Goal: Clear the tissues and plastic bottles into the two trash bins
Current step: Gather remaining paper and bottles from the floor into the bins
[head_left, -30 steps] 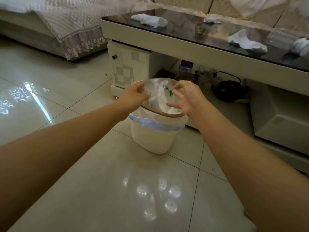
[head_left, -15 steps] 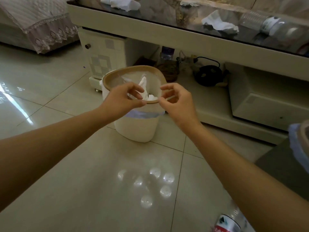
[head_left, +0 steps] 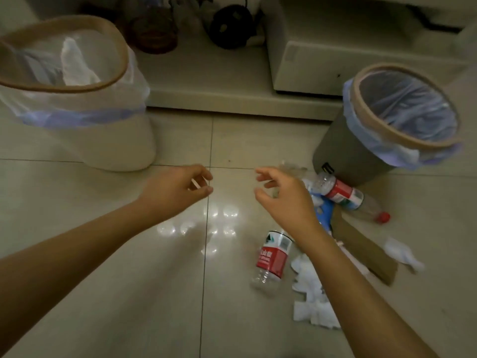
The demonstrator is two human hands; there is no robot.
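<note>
Bottles (head_left: 272, 257) lie just beside right hand (head_left: 284, 200), seemingly untouched.

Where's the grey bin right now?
Head view, upper right: the grey bin stands on the floor tiles, right of the white bin, with a red-labelled bottle lying at its base.

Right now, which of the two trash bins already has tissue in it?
The white bin on the left: white tissue sticks up inside its liner. The grey bin on the right shows only its bare bluish liner.
</note>
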